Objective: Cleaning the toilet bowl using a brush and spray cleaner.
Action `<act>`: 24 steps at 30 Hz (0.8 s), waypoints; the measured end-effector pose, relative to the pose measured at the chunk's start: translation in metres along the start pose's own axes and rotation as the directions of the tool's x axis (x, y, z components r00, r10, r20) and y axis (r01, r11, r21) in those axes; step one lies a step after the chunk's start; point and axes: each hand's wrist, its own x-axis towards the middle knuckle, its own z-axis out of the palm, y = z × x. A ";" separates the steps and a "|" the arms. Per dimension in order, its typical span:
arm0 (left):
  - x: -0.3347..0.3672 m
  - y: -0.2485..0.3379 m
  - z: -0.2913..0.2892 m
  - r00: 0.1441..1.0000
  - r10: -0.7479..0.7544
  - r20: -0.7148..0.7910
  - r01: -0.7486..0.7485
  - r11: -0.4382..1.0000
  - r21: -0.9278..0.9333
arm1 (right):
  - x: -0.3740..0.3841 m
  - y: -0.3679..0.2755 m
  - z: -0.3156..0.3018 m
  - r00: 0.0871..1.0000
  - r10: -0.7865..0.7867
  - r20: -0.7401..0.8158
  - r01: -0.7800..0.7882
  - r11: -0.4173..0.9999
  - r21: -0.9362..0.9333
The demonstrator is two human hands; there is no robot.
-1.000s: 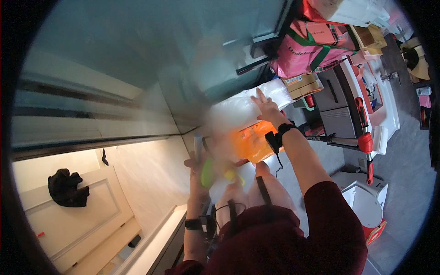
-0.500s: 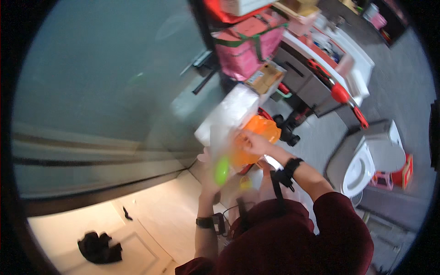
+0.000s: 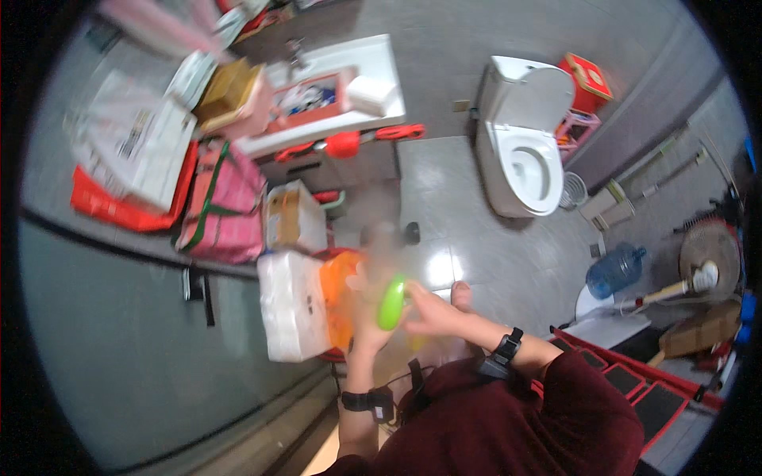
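A bright green, smooth, elongated object [image 3: 391, 303], its kind unclear, is in my left hand [image 3: 369, 324], whose fingers are partly hidden and blurred. Just right of it is my right hand [image 3: 432, 311], thumb and fingers apart, fingertips at or very near the green object's edge; contact is hard to tell. A blurred greyish smear lies above my hands. Left of them, an orange plastic bag [image 3: 340, 293] sits beside a white, plastic-wrapped block [image 3: 292, 308].
Ahead are a pink bag [image 3: 226, 210], a cardboard box [image 3: 295, 218] and a white sink [image 3: 365, 59]. A toilet [image 3: 524, 151] stands ahead right. A fan [image 3: 709, 255], a blue water bottle [image 3: 615, 271] and a red-framed folding step [image 3: 627, 381] are on the right; a glass panel [image 3: 135, 341] is left.
The view has swung to the right, bringing the toilet inward and the fan into sight. My right hand has left the orange bag and come beside the green object, which stays in my left hand.
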 end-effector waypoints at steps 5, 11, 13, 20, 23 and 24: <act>0.090 0.094 0.075 0.979 -0.062 0.193 0.119 0.947 -0.298 | -0.036 0.016 -0.100 0.906 -0.027 -0.423 -0.042 0.987 -0.152; 0.176 0.172 0.200 0.898 0.073 0.434 0.058 0.958 -0.281 | -0.080 0.075 -0.237 0.797 0.130 -0.590 -0.134 0.990 0.036; 0.209 0.203 0.241 0.852 0.060 0.519 0.101 0.956 -0.276 | -0.096 0.094 -0.287 0.768 0.157 -0.621 -0.140 0.987 0.076; 0.299 0.321 0.332 0.691 0.170 0.703 0.036 0.963 -0.268 | -0.152 0.144 -0.424 0.585 0.289 -0.757 -0.132 0.956 0.263; 0.331 0.326 0.367 0.735 0.223 0.641 -0.068 0.964 -0.258 | -0.170 0.169 -0.477 0.423 0.388 -0.819 -0.115 0.919 0.376; 0.341 0.318 0.376 0.792 0.215 0.572 -0.113 0.971 -0.210 | -0.174 0.181 -0.491 0.350 0.353 -0.868 -0.096 0.935 0.341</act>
